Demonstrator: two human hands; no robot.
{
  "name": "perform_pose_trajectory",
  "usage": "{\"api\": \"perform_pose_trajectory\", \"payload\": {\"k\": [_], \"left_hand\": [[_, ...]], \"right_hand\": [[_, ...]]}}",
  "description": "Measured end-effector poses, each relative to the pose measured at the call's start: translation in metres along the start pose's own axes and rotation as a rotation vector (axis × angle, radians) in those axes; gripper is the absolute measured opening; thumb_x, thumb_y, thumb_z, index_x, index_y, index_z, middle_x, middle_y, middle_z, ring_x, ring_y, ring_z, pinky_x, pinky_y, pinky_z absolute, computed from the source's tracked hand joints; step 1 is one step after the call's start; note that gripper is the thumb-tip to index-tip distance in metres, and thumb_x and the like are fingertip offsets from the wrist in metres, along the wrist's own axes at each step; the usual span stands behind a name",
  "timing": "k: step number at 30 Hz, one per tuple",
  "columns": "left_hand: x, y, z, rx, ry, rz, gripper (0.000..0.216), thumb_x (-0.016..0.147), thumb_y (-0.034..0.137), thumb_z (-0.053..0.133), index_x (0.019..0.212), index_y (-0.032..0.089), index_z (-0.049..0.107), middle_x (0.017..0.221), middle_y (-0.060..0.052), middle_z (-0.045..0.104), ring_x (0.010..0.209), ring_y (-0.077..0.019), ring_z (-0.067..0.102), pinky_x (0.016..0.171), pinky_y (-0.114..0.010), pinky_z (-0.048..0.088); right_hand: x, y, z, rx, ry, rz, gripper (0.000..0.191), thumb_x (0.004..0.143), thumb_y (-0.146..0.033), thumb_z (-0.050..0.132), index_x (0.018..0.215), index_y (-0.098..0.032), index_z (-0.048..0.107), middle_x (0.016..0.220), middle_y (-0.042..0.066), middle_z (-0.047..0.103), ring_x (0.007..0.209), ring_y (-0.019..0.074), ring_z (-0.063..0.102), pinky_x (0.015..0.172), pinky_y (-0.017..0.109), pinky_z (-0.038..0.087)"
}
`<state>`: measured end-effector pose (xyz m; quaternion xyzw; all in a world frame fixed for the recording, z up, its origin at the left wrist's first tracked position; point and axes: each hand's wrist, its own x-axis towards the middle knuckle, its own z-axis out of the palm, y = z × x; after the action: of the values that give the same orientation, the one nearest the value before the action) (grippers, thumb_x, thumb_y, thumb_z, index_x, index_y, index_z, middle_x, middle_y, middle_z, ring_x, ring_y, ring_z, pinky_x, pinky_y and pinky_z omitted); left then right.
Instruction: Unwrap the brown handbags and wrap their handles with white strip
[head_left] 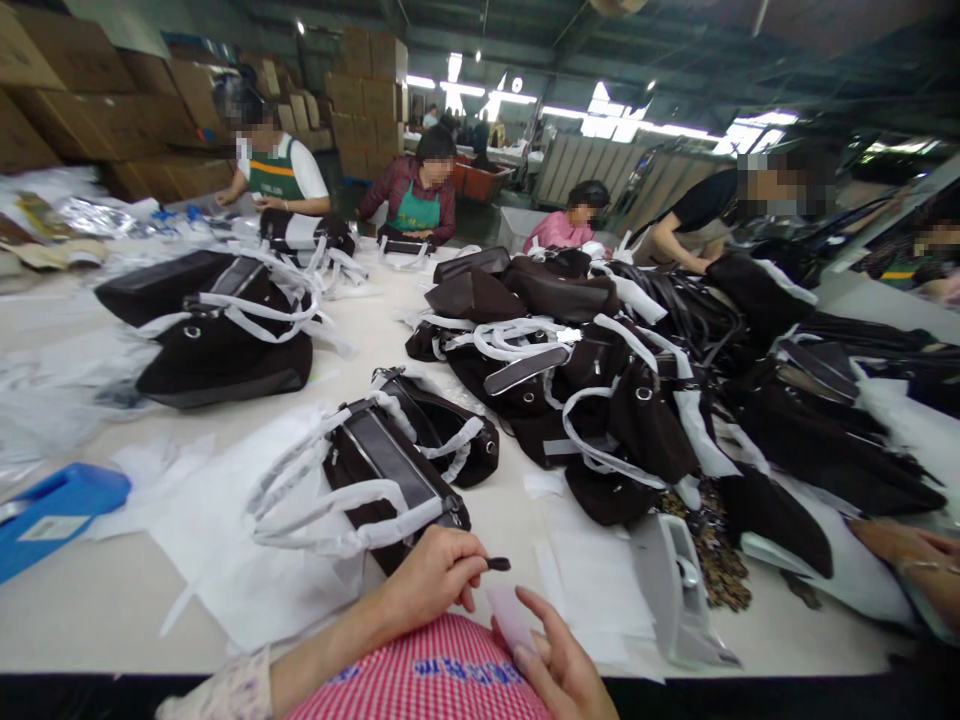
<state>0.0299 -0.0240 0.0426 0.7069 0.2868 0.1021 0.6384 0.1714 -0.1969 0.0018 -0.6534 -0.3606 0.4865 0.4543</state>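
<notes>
My left hand (441,572) pinches a small dark strap tab (497,564), which sticks out past the fingertips; whether it joins the bag is hidden. Between the thumb and fingers of my right hand (561,652) is a small, thin translucent piece of wrapping (511,620), just below the tab and apart from it. Right behind my left hand lies a dark brown handbag (386,455), its handles (330,510) wrapped in white. Another dark bag (476,455) touches its far side. White tissue paper (225,560) spreads under and left of the handbag.
A blue tape dispenser (71,515) lies at left, a grey dispenser-like holder (664,590) at right beside white sheets (592,570). Dark handbags (645,430) are heaped ahead, with small brownish pieces (716,565) nearby. A co-worker's hands (904,555) reach in at right; several people work across the table.
</notes>
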Motion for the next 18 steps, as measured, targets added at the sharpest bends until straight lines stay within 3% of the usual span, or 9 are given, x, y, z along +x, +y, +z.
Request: {"api": "perform_pose_trajectory", "payload": {"k": [3,7,13,18], "left_hand": [[0.0,-0.001,0.0,0.009,-0.008,0.003,0.024,0.086,0.023,0.047,0.064,0.015,0.055,0.056,0.002,0.056,0.051,-0.0117,0.064,0.046,-0.016,0.04],[0.0,-0.002,0.0,-0.007,-0.001,-0.004,0.024,0.086,0.024,0.047,0.065,0.015,0.055,0.059,0.002,0.056,0.051,-0.0117,0.064,0.046,-0.016,0.04],[0.0,-0.004,-0.001,-0.042,-0.002,-0.014,0.023,0.085,0.025,0.048,0.065,0.015,0.055,0.062,0.002,0.057,0.051,-0.0114,0.065,0.045,-0.015,0.039],[-0.001,-0.003,-0.002,-0.032,-0.008,-0.018,0.024,0.085,0.024,0.048,0.064,0.015,0.056,0.059,0.002,0.057,0.051,-0.0109,0.064,0.045,-0.015,0.039]], "right_hand": [[0.003,-0.013,-0.008,-0.237,-0.032,-0.117,0.041,0.094,-0.055,0.048,0.109,-0.022,0.068,0.078,0.003,0.075,0.07,0.0192,0.071,0.068,0.022,0.056],[0.008,-0.021,-0.016,-0.449,0.071,-0.318,0.029,0.098,-0.04,0.046,0.104,-0.027,0.071,0.088,0.0,0.077,0.076,0.0152,0.074,0.07,0.013,0.055],[0.013,-0.012,-0.027,-0.712,0.36,-0.612,0.021,0.093,-0.031,0.058,0.106,-0.024,0.074,0.101,0.004,0.078,0.09,0.0219,0.075,0.085,0.024,0.059],[0.016,-0.006,-0.032,-0.821,0.446,-0.702,0.024,0.092,-0.024,0.058,0.111,-0.023,0.073,0.104,0.004,0.077,0.092,0.0235,0.075,0.085,0.03,0.062]]}}
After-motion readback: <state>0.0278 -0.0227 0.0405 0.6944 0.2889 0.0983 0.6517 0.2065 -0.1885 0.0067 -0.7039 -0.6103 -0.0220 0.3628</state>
